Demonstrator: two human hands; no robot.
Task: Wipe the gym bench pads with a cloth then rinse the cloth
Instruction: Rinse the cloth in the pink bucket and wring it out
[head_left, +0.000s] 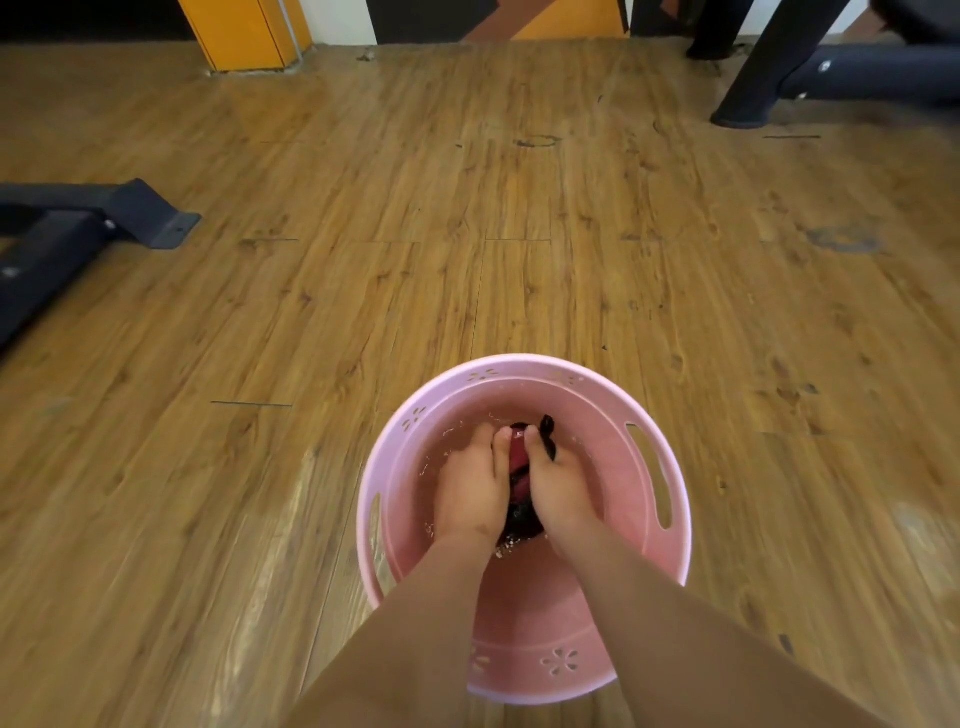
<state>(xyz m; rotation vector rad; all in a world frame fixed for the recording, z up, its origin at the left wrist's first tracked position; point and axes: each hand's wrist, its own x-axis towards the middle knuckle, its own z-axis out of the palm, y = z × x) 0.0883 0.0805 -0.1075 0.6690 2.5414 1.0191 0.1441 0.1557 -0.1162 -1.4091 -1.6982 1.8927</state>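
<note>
A pink plastic basin (670, 447) with flower cut-outs and slot handles stands on the wooden floor, with water in it. Both my hands are down in the water. My left hand (470, 486) and my right hand (556, 486) press side by side around a bunched dark red and black cloth (519, 478). The cloth shows between my thumbs, and a black corner of it sticks up past my right fingertips. Most of the cloth is hidden under my hands. Small splashes ring my wrists.
A dark metal gym frame foot (93, 218) lies on the floor at the left. Black equipment legs (769, 67) stand at the upper right. An orange pillar (244, 31) rises at the back wall. Wood-look floor (467, 208) surrounds the basin.
</note>
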